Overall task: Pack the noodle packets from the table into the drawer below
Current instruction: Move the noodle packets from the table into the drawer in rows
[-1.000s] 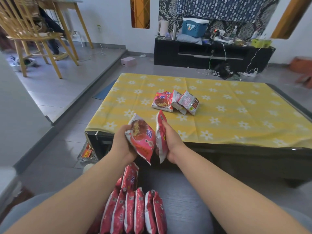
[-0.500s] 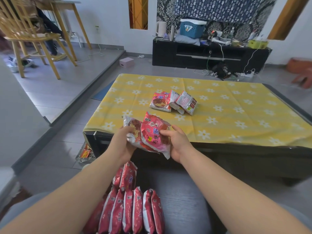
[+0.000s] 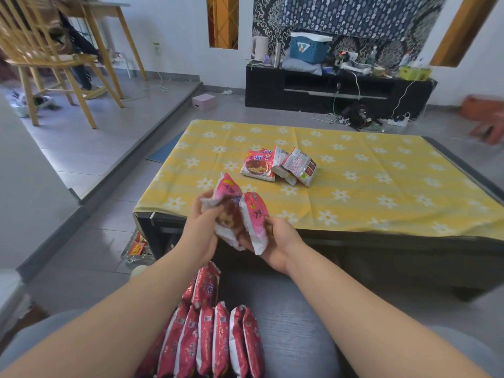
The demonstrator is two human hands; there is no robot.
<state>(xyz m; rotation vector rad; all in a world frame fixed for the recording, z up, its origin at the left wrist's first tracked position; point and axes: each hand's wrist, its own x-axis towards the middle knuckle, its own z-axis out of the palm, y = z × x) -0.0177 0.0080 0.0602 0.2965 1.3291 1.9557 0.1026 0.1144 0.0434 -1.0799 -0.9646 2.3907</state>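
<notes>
My left hand [image 3: 200, 231] grips a pink noodle packet [image 3: 227, 207] in front of the table's near edge. Beside it, touching it, a second pink noodle packet [image 3: 255, 219] is held in my right hand [image 3: 281, 241]. Three more noodle packets [image 3: 278, 165] lie in a small heap on the yellow flowered tablecloth [image 3: 368, 181]. Below my hands, the open dark drawer [image 3: 294, 331] holds several red noodle packets [image 3: 215, 339] standing on edge in a row at its left side.
The low black table [image 3: 381, 249] fills the middle of the view. A foil tray with red wrappers [image 3: 136, 248] lies on the floor at its left corner. Wooden chairs [image 3: 41, 55] stand far left, a black TV stand [image 3: 335, 91] at the back.
Both hands have kept their packets. The two packets were held apart on edge, then brought together and turned; now they overlap, lifted slightly above the table's edge.
</notes>
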